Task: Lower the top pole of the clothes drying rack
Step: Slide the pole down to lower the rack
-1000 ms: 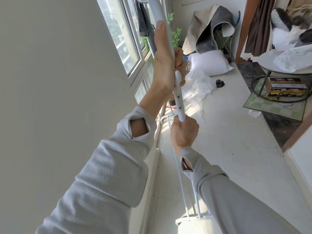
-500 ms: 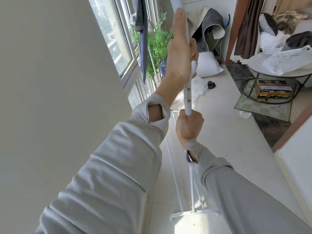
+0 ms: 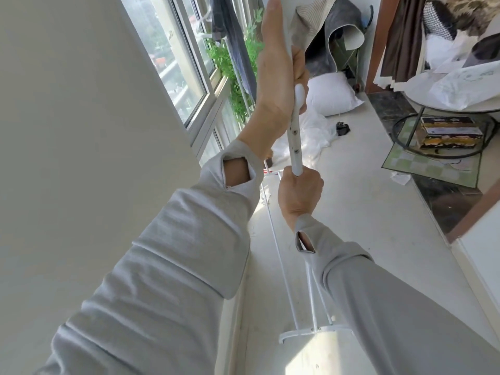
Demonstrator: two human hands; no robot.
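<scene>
Both hands clenched on the upright pole (image 3: pixel 295 136)
Left hand (image 3: pixel 278 74) above, right hand (image 3: pixel 300 193) below — the pole's long axis runs down to the floor.

White pillow (image 3: pixel 331 97) on floor w/ crumpled white sheet (image 3: pixel 311 131) beside it. Green plant (image 3: pixel 238 66) by window (image 3: pixel 173 55). Box (image 3: pixel 449 131) under round table (image 3: pixel 460 101).

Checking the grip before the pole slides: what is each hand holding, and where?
Both grip the rack's white upright pole: left hand above the screwed joint, right hand just below it.
</scene>
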